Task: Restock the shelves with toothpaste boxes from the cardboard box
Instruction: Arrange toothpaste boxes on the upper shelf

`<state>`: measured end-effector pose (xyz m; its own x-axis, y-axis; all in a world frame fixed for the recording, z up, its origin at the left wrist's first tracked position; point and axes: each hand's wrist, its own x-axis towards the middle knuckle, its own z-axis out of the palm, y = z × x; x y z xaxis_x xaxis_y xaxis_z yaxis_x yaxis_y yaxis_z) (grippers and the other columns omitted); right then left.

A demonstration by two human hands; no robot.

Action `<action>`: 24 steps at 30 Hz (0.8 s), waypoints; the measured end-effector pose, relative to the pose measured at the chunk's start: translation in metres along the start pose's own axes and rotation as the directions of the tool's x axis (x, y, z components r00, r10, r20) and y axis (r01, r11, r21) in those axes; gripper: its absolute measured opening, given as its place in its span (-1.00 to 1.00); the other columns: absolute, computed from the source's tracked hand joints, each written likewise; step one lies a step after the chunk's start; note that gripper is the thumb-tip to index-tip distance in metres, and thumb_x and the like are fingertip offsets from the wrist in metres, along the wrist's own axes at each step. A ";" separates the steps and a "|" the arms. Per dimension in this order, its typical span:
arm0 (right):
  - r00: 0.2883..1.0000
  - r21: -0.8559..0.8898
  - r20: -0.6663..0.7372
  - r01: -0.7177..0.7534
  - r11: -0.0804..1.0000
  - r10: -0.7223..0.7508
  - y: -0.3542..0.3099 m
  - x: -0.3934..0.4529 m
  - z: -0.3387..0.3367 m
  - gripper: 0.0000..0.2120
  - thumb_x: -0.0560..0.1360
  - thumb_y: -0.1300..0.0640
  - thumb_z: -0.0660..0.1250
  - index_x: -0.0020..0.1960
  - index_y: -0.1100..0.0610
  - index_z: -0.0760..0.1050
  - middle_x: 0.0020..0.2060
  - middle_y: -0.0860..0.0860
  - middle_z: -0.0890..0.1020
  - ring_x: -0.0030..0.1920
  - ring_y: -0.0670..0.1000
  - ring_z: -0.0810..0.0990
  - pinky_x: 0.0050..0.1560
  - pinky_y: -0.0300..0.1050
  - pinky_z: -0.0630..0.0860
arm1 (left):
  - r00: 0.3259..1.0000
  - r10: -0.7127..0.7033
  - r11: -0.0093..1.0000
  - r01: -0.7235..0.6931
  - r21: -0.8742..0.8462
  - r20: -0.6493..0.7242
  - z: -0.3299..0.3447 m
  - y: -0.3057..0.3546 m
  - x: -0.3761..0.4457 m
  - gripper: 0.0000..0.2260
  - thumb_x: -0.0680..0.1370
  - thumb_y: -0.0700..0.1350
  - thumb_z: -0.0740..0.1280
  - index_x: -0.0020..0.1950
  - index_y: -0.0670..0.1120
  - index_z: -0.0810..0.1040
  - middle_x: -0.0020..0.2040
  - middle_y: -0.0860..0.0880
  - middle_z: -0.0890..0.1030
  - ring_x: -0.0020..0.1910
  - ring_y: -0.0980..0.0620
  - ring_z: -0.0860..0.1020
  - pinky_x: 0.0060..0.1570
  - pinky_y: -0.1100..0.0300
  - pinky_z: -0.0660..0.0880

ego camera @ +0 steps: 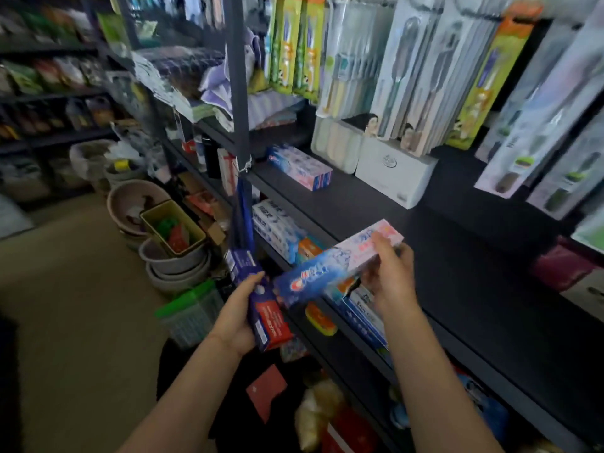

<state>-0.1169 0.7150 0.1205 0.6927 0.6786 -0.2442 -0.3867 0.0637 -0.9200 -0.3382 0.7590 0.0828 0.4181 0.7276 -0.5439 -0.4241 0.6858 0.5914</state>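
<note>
My right hand [390, 276] grips a long blue-and-pink toothpaste box [330, 266], held slanted just above the front edge of the black shelf [457, 256]. My left hand [243, 313] holds a dark blue and red toothpaste box [261, 305] upright, lower and to the left, below the shelf edge. A stack of pink-and-blue toothpaste boxes [299, 166] lies at the shelf's far left end. More toothpaste boxes [277, 228] sit on the shelf below. The cardboard box is not in view.
Toothbrush packs [405, 70] hang above the shelf, with a white box [394, 173] standing under them. A dark upright post [238, 83] divides the shelving. Stacked basins [176, 259] and a green-lidded bin [192, 312] stand on the floor at left. A red box [563, 266] sits at right.
</note>
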 end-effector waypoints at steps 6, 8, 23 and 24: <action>0.996 0.025 -0.035 0.081 0.996 -0.080 0.004 0.051 0.077 -0.66 0.52 0.25 0.40 0.25 0.16 0.40 0.06 0.17 0.68 -0.02 0.17 0.71 0.04 0.04 0.64 | 0.997 -0.079 0.995 0.077 -0.067 -0.022 -0.001 0.073 0.085 -0.76 0.58 0.02 0.33 0.12 -0.13 0.51 -0.24 -0.15 0.58 -0.27 -0.08 0.56 -0.16 0.04 0.51; 0.995 0.037 -0.035 0.091 0.995 -0.090 0.011 0.076 0.106 -0.67 0.50 0.32 0.41 0.22 0.17 0.42 0.13 0.18 0.65 0.08 0.15 0.68 0.13 0.07 0.61 | 0.996 -0.088 0.996 0.089 -0.028 0.012 0.004 0.096 0.108 -0.78 0.57 0.00 0.33 0.05 -0.14 0.55 -0.21 -0.15 0.58 -0.26 -0.08 0.55 -0.16 0.03 0.51; 0.924 -0.778 -0.177 0.079 0.623 -0.338 0.055 0.200 0.222 -0.66 0.45 0.03 0.50 0.12 0.08 0.44 0.03 0.05 0.53 -0.16 -0.02 0.48 -0.13 -0.16 0.40 | 0.975 -0.202 0.979 0.203 0.007 0.093 -0.007 0.196 0.220 -0.76 0.56 -0.03 0.35 0.12 -0.16 0.54 -0.20 -0.17 0.60 -0.23 -0.09 0.57 -0.14 0.05 0.57; 0.927 -0.779 -0.170 0.082 0.621 -0.335 0.056 0.205 0.225 -0.64 0.47 0.05 0.49 0.15 0.10 0.42 0.00 0.03 0.56 -0.13 -0.01 0.50 -0.14 -0.16 0.40 | 0.974 -0.205 0.979 0.205 0.006 0.098 -0.008 0.197 0.224 -0.76 0.57 -0.03 0.35 0.13 -0.17 0.54 -0.21 -0.18 0.60 -0.25 -0.09 0.58 -0.17 0.06 0.58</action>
<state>-0.1338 1.0223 0.0879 0.8749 0.4834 0.0297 0.2907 -0.4751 -0.8305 -0.3345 1.0576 0.0728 0.5724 0.5667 -0.5926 -0.3244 0.8203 0.4710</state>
